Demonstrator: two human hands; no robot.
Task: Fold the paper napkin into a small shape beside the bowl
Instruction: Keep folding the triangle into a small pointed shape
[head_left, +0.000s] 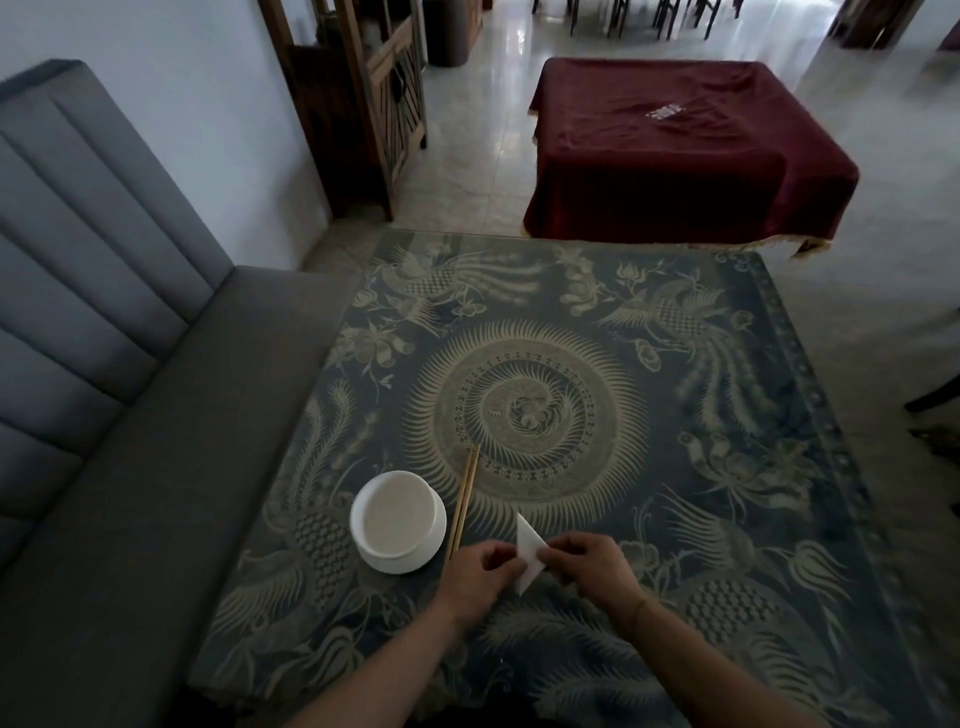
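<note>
A white paper napkin (528, 551), folded into a pointed triangular shape, is held just above the patterned tablecloth. My left hand (480, 574) pinches its left side and my right hand (589, 564) pinches its right side; part of the napkin is hidden by my fingers. A white bowl (397, 519) on a white saucer stands to the left of my hands. A pair of wooden chopsticks (464, 499) lies between the bowl and the napkin, close to my left hand.
The dark blue tablecloth with pale phoenix and spiral patterns (571, 415) covers the table. A grey padded bench (130, 415) runs along the left. Beyond the table stands another table draped in dark red cloth (675, 156), with a wooden screen (363, 104) at the back left.
</note>
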